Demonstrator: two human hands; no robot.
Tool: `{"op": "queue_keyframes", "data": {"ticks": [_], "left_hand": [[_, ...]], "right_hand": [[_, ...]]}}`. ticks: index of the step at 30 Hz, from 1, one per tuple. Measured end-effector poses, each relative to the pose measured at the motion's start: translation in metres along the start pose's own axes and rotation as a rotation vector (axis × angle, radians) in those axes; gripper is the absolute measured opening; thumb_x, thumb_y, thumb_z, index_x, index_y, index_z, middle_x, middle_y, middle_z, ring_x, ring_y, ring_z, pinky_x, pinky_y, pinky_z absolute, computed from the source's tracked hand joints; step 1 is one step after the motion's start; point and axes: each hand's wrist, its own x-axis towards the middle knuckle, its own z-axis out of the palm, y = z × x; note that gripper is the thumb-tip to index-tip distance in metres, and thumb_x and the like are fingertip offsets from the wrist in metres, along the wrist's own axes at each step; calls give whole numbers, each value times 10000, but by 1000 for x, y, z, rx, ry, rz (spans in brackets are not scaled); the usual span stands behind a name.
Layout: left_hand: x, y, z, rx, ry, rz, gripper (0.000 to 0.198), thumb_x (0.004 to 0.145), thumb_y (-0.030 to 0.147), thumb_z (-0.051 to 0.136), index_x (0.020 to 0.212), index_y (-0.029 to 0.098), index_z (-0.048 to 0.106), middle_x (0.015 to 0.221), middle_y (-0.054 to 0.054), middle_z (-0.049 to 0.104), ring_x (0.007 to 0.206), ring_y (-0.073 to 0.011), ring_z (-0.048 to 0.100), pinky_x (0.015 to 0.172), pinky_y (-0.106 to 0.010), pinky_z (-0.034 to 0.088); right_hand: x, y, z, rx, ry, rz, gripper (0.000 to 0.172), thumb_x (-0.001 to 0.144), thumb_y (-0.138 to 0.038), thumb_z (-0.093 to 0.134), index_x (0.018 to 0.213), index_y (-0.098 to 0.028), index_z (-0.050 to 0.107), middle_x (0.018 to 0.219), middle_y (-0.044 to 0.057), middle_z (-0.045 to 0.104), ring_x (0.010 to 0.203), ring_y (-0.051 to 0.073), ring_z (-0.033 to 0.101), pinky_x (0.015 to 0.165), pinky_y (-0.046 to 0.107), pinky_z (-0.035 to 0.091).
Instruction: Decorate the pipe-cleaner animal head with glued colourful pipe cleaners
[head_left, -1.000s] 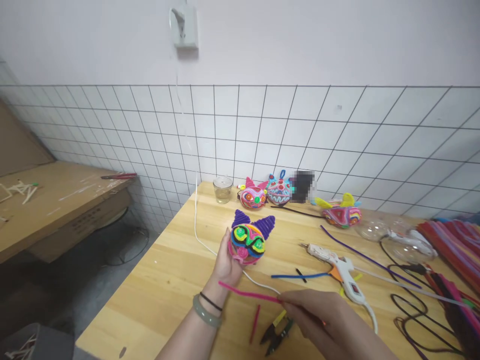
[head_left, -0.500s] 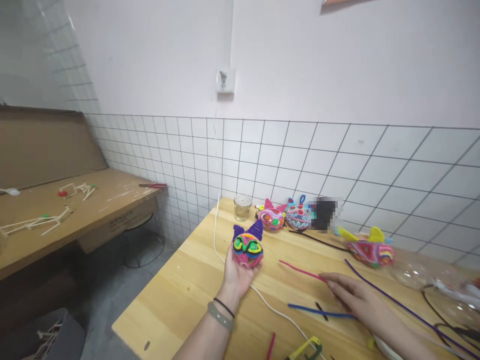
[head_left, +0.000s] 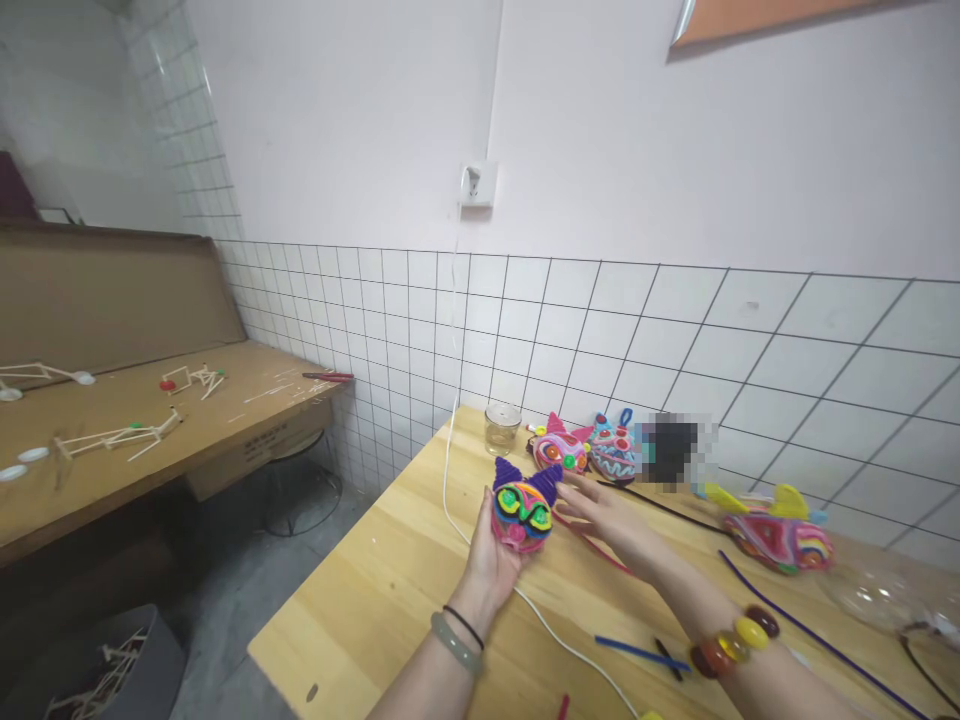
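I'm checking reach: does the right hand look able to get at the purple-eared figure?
Probably yes; the right hand is close beside the purple-eared figure, near one ear, with nothing visible blocking its way.

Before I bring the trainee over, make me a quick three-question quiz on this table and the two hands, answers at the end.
1. Which hand holds the purple-eared figure?
2. Which of these stands nearer the glass cup? A: the yellow-eared figure. B: the pink-eared figure.
3. True or false: the right hand is gripping the glass cup.

Key:
1. The left hand.
2. B.
3. False; the right hand is near the purple-eared figure.
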Motion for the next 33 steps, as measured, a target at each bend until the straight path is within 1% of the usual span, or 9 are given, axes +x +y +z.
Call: {"op": "queue_keyframes", "data": {"ticks": [3,6,9,14,17,22,27,30,33], "left_hand": [[1,-2,4,42,-54,7,527,870,561,451,1097,126,643,1069,-139,700,898,-226,665,764,-334,511],[3,-4,2,92,-46,13,575,865,605,409,1116,137,630,1070,-150,697,894,-241,671,767,-359,516],[6,-6,-8,139,93,75,566,857,616,408,1071,133,612,950,-157,706,724,-239,682,647,-371,525],[13,-6,-27,114,283,211,177,886,339,529,899,163,541,691,-26,635,556,-126,629,532,-220,451],[15,-6,-30,108,317,244,125,822,257,621,828,161,541,633,-10,611,496,-101,592,476,-186,394],[16,-6,-28,127,308,265,202,696,231,746,738,146,568,658,-49,657,512,-109,599,475,-191,396],[13,-6,-26,154,276,279,302,653,324,791,676,151,545,600,-23,623,506,-95,566,477,-183,395],[9,-6,-20,157,214,254,356,709,469,719,797,152,586,692,-36,646,580,-117,606,542,-210,454],[4,-6,-13,165,113,167,482,735,557,650,1002,160,601,862,-93,690,653,-168,660,646,-303,517]], "right_hand": [[11,-3,13,86,-59,127,462,770,-558,648,1064,-202,642,1036,97,724,837,201,698,771,363,535],[21,3,19,175,-67,221,376,798,-518,643,1004,-205,629,944,79,738,750,183,705,721,368,546],[28,6,18,256,-56,270,293,837,-457,626,981,-203,607,855,63,744,668,171,705,686,360,552],[36,-1,9,344,-9,235,231,886,-391,585,998,-189,566,812,76,748,668,188,719,674,338,564],[40,-6,5,359,29,190,238,894,-381,579,1033,-192,537,821,79,749,658,185,722,654,320,571],[43,-12,1,339,34,163,209,891,-355,590,1007,-191,533,753,74,748,644,187,724,585,281,568],[37,-16,-1,319,-27,107,211,848,-353,646,973,-192,592,805,75,758,728,188,724,663,286,574],[35,-16,-5,295,-68,85,199,827,-356,672,929,-190,632,877,78,758,781,179,716,730,283,562],[37,-15,-8,252,-83,108,185,839,-368,656,894,-192,644,871,68,757,764,163,708,720,268,552]]}}
